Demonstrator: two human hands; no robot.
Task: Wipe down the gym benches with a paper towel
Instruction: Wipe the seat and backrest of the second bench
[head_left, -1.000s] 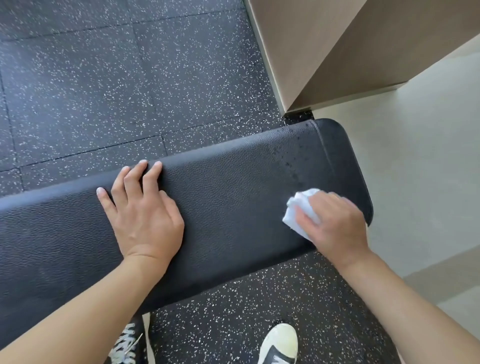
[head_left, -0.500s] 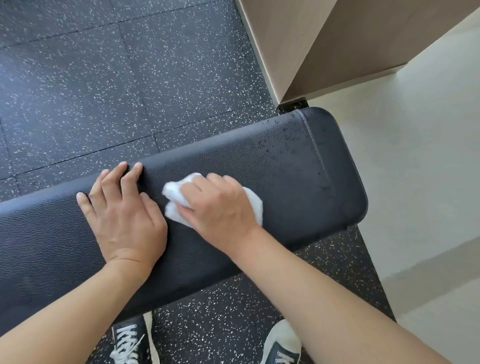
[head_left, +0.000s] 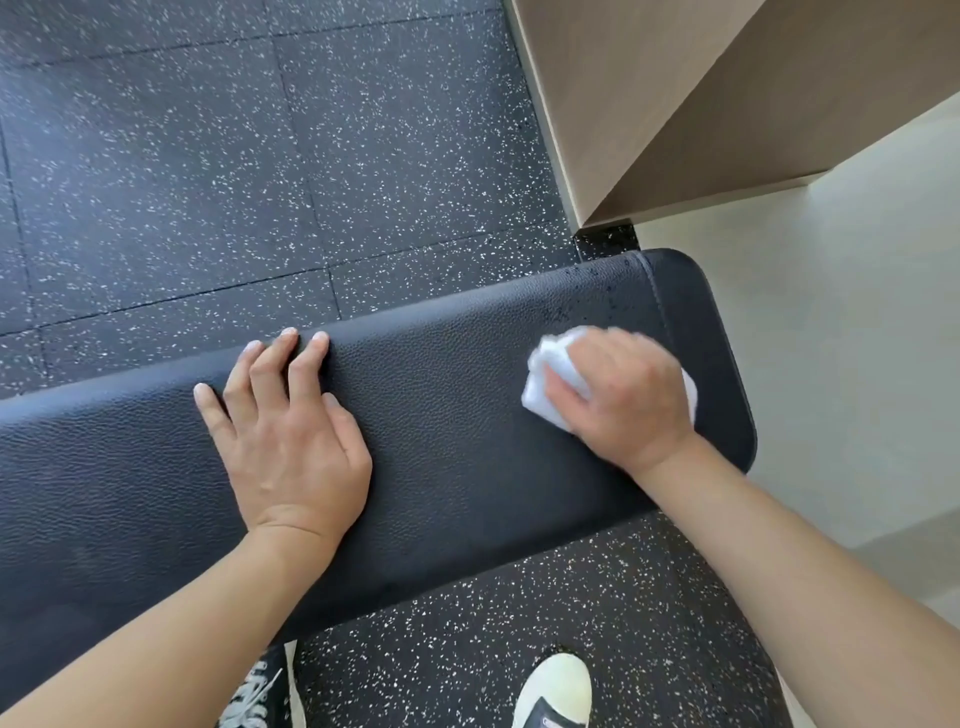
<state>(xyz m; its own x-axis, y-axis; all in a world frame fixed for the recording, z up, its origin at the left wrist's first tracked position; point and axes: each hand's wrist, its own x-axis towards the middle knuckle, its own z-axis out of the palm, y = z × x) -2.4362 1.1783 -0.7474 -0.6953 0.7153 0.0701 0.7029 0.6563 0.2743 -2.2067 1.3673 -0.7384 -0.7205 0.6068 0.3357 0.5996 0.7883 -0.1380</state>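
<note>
Bench (head_left: 457, 426) pad, black and grained, runs across the speckled floor (head_left: 218, 171), its rounded end at the right. Near that end the right hand (head_left: 623, 395) presses a wadded white towel (head_left: 545, 379) flat on the pad, fingers closed over it; the hand looks slightly blurred. Left hand (head_left: 291, 436) lies open, palm down, at mid-pad, fingertips reaching the far edge. Two shoes (head_left: 553, 691) show below the near edge.
</note>
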